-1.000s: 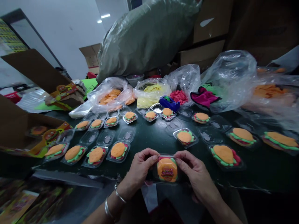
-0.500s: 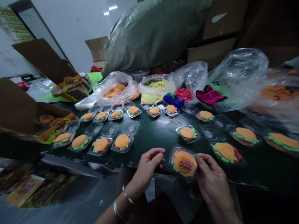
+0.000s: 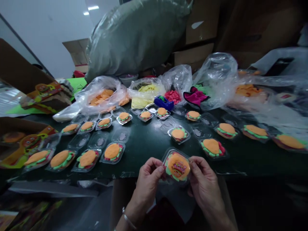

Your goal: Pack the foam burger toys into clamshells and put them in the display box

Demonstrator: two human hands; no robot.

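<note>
Both hands held one small clear plastic clamshell pack w/ an orange burger-shaped sweet & a printed label on top. It was at the near edge of the dark green surface, lifted just off it. The left hand pinched the pack's left rim betw. thumb & fingers, and the right hand gripped the right rim the same way. The lid looked down over the sweet (fully snapped or not, couldn't tell).

Done so far, by my reading:
- a near-left row of four filled open trays
- a far row of filled trays
- several more filled ones to the right, none w/ a label showing

Left to do:
- the empty clear trays lying betw. the rows
- loose parts in clear plastic bags at the far side, i.e. orange pieces, yellow pieces & red pieces

A blue tape dispenser sat just beside the yellow bag. At the left a printed cardboard box lay open, contents blurred.
</note>
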